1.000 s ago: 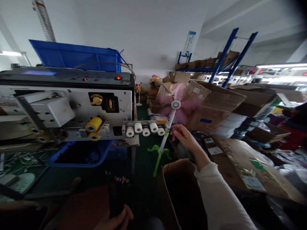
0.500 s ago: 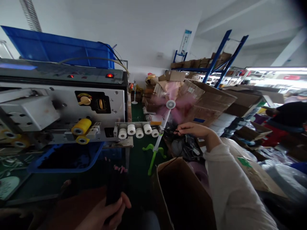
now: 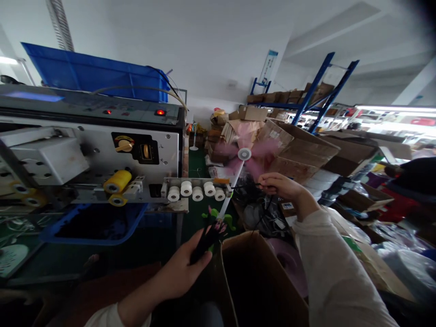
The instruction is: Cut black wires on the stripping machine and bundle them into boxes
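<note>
Left hand (image 3: pixel 180 268) grips a bundle of thin black pink-tipped wires (image 3: pixel 207 238); right hand (image 3: pixel 281 187) pinches one thin black wire (image 3: pixel 245 186) just right of the white-roller steel wire guide (image 3: pixel 195 190); one wire apart, rest of bundle left

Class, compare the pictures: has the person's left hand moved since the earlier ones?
Yes. The left hand, holding a black wire bundle, has risen and moved right, now nearer below the white rollers on the machine.
</note>
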Demonstrator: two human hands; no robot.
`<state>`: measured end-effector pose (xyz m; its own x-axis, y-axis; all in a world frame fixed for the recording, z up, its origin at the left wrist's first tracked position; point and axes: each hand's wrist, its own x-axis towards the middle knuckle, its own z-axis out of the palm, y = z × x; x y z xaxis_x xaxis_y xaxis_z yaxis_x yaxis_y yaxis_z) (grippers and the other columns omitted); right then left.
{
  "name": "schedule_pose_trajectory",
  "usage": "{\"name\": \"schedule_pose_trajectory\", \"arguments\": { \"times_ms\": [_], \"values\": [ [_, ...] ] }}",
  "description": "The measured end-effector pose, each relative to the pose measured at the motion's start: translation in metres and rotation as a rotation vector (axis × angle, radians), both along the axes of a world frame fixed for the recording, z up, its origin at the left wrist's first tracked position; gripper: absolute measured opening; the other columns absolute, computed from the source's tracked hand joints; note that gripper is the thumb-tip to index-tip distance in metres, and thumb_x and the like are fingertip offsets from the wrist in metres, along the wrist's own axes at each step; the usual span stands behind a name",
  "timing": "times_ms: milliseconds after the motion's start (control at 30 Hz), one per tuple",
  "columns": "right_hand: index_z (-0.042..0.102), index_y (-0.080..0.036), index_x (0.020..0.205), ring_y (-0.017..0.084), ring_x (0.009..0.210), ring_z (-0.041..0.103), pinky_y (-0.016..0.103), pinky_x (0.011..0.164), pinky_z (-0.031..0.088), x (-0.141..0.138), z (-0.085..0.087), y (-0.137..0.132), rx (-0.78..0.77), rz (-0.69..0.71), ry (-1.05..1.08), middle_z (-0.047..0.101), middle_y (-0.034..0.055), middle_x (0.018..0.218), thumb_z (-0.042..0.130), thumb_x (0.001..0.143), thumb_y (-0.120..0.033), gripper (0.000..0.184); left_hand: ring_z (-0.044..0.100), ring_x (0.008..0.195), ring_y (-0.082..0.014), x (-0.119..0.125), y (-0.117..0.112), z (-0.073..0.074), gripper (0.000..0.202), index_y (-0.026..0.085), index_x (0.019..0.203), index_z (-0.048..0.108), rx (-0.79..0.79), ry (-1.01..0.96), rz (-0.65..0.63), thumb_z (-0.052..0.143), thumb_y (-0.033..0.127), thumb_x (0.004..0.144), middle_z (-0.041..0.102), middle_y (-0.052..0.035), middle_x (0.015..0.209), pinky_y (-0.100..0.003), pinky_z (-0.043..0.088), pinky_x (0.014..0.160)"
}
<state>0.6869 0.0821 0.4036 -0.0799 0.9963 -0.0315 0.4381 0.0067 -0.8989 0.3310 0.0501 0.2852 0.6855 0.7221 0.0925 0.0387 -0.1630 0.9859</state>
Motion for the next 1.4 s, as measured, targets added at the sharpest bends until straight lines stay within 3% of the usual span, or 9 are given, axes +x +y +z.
{"name": "schedule_pose_trajectory", "arguments": {
  "times_ms": [67, 233, 367, 533, 733, 933, 1133, 1300, 1400],
  "values": [
    [0.057, -0.017, 0.072, 0.006, 0.045, 0.026, 0.023, 0.043, 0.017, -0.007, 0.007, 0.001, 0.003, 0.033, -0.078, 0.038, -0.0048, 0.055, 0.061, 0.072, -0.039, 0.023, 0.054, 0.108, -0.0216, 0.010, 0.005, 0.009, 0.062, 0.020, 0.142, 0.030, 0.236, 0.047, 0.008, 0.048, 0.040, 0.086, 0.060, -0.0107, 0.118, -0.034, 0.043, 0.092],
    [0.059, -0.015, 0.070, 0.006, 0.048, 0.034, 0.021, 0.044, 0.021, -0.009, 0.014, 0.003, 0.047, 0.047, -0.213, 0.049, -0.0027, 0.059, 0.062, 0.073, -0.041, 0.026, 0.063, 0.076, -0.0217, 0.036, 0.015, 0.044, 0.086, 0.016, 0.146, -0.007, 0.646, 0.405, -0.019, 0.050, 0.027, 0.082, 0.067, -0.0092, 0.091, -0.033, 0.047, 0.070],
    [0.061, -0.015, 0.070, 0.007, 0.050, 0.039, 0.022, 0.046, 0.026, -0.001, 0.016, -0.001, 0.059, 0.014, -0.222, 0.055, -0.0008, 0.063, 0.063, 0.072, -0.043, 0.028, 0.064, 0.077, -0.0265, 0.057, 0.022, 0.071, 0.093, 0.010, 0.145, -0.009, 0.881, 0.680, 0.096, 0.054, 0.032, 0.080, 0.067, -0.0123, 0.085, -0.035, 0.046, 0.066],
    [0.064, -0.017, 0.071, 0.010, 0.049, 0.041, 0.023, 0.045, 0.029, 0.004, 0.021, -0.010, 0.063, -0.042, -0.255, 0.056, 0.0003, 0.059, 0.065, 0.069, -0.047, 0.030, 0.065, 0.078, -0.0284, 0.070, 0.032, 0.084, 0.087, -0.001, 0.144, 0.003, 0.926, 0.800, 0.129, 0.053, 0.029, 0.079, 0.066, -0.0161, 0.081, -0.034, 0.046, 0.064],
    [0.067, -0.015, 0.080, 0.008, 0.047, 0.038, 0.022, 0.045, 0.026, 0.000, 0.011, -0.005, 0.107, -0.018, -0.241, 0.050, -0.0023, 0.055, 0.064, 0.071, -0.046, 0.032, 0.065, 0.075, -0.0285, 0.064, 0.027, 0.081, 0.078, -0.001, 0.142, 0.014, 0.960, 0.817, 0.182, 0.052, 0.026, 0.078, 0.066, -0.0166, 0.081, -0.035, 0.047, 0.062],
    [0.067, -0.013, 0.085, 0.007, 0.047, 0.038, 0.022, 0.046, 0.028, -0.014, 0.003, 0.003, 0.115, 0.040, -0.227, 0.045, -0.0043, 0.051, 0.061, 0.075, -0.045, 0.034, 0.065, 0.079, -0.0274, 0.044, 0.022, 0.059, 0.058, 0.010, 0.133, 0.032, 0.828, 0.738, 0.199, 0.050, 0.025, 0.079, 0.067, -0.0126, 0.086, -0.037, 0.048, 0.070],
    [0.066, -0.014, 0.087, 0.009, 0.049, 0.045, 0.022, 0.048, 0.034, -0.015, -0.010, 0.011, 0.070, 0.088, -0.218, 0.050, -0.0029, 0.053, 0.060, 0.077, -0.046, 0.034, 0.065, 0.079, -0.0300, 0.041, 0.035, 0.045, 0.085, 0.002, 0.143, 0.002, 0.795, 0.773, 0.212, 0.051, 0.033, 0.081, 0.067, -0.0155, 0.083, -0.037, 0.047, 0.067],
    [0.065, -0.015, 0.088, 0.010, 0.052, 0.047, 0.023, 0.050, 0.040, -0.016, -0.025, 0.013, 0.020, 0.118, -0.193, 0.052, -0.0017, 0.059, 0.062, 0.075, -0.048, 0.036, 0.066, 0.078, -0.0267, 0.046, 0.034, 0.041, 0.089, 0.001, 0.143, -0.003, 0.805, 0.765, 0.245, 0.052, 0.031, 0.080, 0.067, -0.0136, 0.083, -0.033, 0.047, 0.068],
    [0.065, -0.016, 0.088, 0.010, 0.053, 0.046, 0.023, 0.051, 0.042, -0.020, -0.031, 0.012, 0.011, 0.106, -0.177, 0.052, -0.0016, 0.061, 0.062, 0.074, -0.049, 0.036, 0.066, 0.079, -0.0262, 0.039, 0.032, 0.043, 0.085, 0.006, 0.144, 0.003, 0.816, 0.745, 0.255, 0.053, 0.030, 0.079, 0.067, -0.0117, 0.084, -0.033, 0.047, 0.069]
  ]
}}
